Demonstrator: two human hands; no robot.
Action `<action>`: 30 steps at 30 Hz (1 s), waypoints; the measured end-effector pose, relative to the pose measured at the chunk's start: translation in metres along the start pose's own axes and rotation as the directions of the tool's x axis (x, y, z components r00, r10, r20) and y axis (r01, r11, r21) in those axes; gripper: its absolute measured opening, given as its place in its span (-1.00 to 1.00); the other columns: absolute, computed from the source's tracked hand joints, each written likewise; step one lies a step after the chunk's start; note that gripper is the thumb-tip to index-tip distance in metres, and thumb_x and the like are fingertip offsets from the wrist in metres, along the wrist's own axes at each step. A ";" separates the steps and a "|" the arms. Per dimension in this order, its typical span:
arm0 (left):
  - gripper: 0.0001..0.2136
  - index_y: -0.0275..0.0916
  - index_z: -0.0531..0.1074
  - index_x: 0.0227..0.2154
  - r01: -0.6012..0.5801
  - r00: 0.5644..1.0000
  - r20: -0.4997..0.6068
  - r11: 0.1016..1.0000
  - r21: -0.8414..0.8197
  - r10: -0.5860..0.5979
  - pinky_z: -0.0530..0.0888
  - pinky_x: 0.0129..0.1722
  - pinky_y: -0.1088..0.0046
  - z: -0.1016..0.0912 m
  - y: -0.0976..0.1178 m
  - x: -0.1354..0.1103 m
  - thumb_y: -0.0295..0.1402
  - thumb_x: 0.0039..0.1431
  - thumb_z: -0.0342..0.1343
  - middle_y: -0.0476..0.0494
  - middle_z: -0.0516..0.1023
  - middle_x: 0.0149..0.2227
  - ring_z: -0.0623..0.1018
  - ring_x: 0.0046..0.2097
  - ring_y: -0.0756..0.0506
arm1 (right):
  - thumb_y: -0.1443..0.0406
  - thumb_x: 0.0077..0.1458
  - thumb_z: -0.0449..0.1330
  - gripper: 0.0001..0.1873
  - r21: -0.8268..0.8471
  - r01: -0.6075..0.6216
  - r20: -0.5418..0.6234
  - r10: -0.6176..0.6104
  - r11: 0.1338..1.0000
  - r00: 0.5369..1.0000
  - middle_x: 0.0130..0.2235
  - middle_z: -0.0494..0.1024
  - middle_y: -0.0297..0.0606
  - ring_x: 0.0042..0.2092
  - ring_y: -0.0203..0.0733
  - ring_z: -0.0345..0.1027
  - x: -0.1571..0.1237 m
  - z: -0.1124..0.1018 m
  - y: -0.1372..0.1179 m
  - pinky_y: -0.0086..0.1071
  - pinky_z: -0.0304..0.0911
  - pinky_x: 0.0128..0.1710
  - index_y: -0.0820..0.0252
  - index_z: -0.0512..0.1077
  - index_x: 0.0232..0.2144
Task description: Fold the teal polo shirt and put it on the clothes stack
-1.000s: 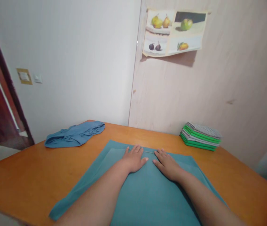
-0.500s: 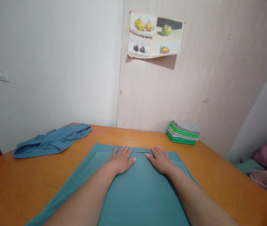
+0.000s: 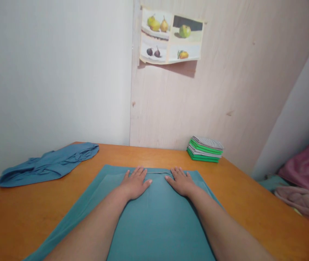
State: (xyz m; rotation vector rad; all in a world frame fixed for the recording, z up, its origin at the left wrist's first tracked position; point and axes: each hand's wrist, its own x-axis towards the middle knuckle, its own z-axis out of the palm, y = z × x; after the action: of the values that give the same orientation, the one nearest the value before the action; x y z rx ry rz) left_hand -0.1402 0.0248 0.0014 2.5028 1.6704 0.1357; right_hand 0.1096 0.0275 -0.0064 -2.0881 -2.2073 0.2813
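A teal cloth garment (image 3: pixel 158 221) lies spread flat in front of me, its near end running out of view at the bottom. Near its far edge, my left hand (image 3: pixel 135 185) rests palm down on the fabric with the fingers spread. My right hand (image 3: pixel 181 182) lies flat on the same cloth a little to the right, its fingers apart too. Between my fingertips a thin seam or fold line crosses the cloth. Neither hand grips anything.
The cloth lies on an orange-brown table (image 3: pixel 238 203). At the back left is a crumpled blue garment (image 3: pixel 53 163). A stack of folded green, grey and striped cloths (image 3: pixel 205 149) sits at the back right. Pink fabric (image 3: pixel 307 163) is beyond the right edge.
My view has turned slightly to the right, so the scene sits further left. Both hands stay flat at about the same place on the cloth.
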 end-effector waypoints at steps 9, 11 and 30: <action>-0.25 -0.25 -0.04 0.38 -0.004 1.000 0.017 1.000 0.010 0.004 -0.08 0.30 -0.13 -0.001 0.000 0.001 0.15 0.30 -0.44 -0.18 -0.21 0.42 -0.17 0.42 -0.22 | -0.21 0.22 -0.32 -0.13 0.003 -0.189 -0.069 0.189 0.982 0.980 0.41 -0.05 -0.08 0.41 0.09 -0.30 0.010 -0.004 0.032 0.20 -0.39 0.30 0.15 0.02 0.37; -0.25 -0.25 -0.04 0.38 -0.008 1.000 0.016 1.000 0.008 0.008 -0.08 0.30 -0.13 0.000 -0.001 0.001 0.16 0.30 -0.45 -0.18 -0.21 0.42 -0.17 0.42 -0.22 | -0.17 0.23 -0.31 -0.17 0.002 -0.217 -0.094 0.217 0.976 0.972 0.40 -0.01 -0.08 0.41 0.11 -0.26 0.013 -0.004 0.039 0.21 -0.36 0.29 0.15 0.08 0.34; -0.25 -0.20 -0.05 0.38 -0.009 1.000 0.011 1.000 -0.013 0.010 -0.10 0.30 -0.14 0.001 -0.001 0.001 0.17 0.29 -0.45 -0.17 -0.18 0.42 -0.17 0.42 -0.23 | -0.07 0.27 -0.12 -0.28 0.052 0.007 -0.103 -0.002 0.999 0.995 0.38 0.06 -0.13 0.40 0.08 -0.20 0.007 0.003 0.016 0.09 -0.31 0.33 0.16 0.12 0.33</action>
State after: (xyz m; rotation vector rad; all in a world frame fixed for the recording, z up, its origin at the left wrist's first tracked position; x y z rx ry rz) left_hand -0.1401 0.0261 -0.0002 2.4978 1.6485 0.1328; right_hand 0.1247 0.0352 -0.0130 -2.0229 -2.1224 0.2239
